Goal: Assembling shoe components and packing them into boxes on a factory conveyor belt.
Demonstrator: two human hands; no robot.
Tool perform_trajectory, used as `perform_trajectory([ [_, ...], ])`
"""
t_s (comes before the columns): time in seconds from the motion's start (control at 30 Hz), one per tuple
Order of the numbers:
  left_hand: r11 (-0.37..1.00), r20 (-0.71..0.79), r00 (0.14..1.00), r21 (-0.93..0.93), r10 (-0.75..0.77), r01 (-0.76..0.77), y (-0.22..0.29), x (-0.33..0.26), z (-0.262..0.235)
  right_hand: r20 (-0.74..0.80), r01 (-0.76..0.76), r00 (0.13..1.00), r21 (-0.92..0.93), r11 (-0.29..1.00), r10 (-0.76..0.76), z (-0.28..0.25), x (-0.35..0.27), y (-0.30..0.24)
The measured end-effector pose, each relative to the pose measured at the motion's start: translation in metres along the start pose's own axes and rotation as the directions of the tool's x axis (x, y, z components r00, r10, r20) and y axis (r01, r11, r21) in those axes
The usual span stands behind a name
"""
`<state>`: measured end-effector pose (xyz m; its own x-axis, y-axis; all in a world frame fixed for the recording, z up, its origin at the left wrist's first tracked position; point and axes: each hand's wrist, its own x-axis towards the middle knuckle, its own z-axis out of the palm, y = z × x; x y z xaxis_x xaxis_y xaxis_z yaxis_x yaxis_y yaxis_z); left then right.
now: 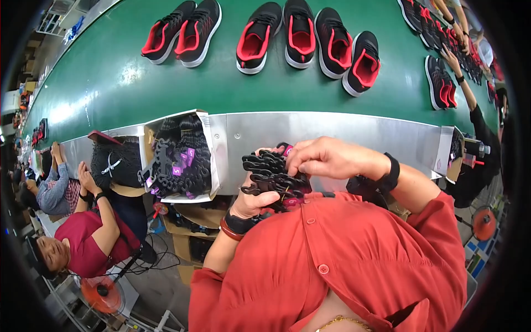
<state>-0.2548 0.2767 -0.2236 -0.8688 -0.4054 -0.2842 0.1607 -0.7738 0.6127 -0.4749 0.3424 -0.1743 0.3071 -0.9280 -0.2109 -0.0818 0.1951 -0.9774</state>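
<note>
In front of my red shirt, my left hand (pixel 251 203) is wrapped round a thick bunch of black plastic hangers (pixel 274 171). They have looped, hooked ends, and a few carry purple tags. My right hand (pixel 326 157) is at the right side of the bunch, its thumb and fingers pinched together close to a purple tag. What lies between those fingertips is hidden. Left of my hands, an open cardboard box (pixel 214 160) holds many more of these hangers (pixel 180 149) with purple tags.
Black and red sneakers (pixel 301 39) stand on the green conveyor belt (pixel 138 83) beyond the metal edge (pixel 243 133). A bundle of black laces (pixel 116 160) lies left of the box. A co-worker in dark red (pixel 91 243) is at the left; other people's hands (pixel 451 58) reach over shoes at far right.
</note>
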Motion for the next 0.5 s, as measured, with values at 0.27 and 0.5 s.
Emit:
perform_trajectory([
  [0.27, 0.976, 0.153, 0.966, -0.030, -0.209, 0.216, -0.009, 0.000, -0.003, 0.131, -0.078, 0.987, -0.117, 0.990, 0.093, 0.009, -0.015, 0.001],
  [0.5, 0.944, 0.121, 0.941, -0.058, -0.316, 0.324, -0.006, -0.004, 0.001, -0.158, -0.082, 0.986, -0.148, 0.986, 0.058, 0.033, -0.035, 0.004],
])
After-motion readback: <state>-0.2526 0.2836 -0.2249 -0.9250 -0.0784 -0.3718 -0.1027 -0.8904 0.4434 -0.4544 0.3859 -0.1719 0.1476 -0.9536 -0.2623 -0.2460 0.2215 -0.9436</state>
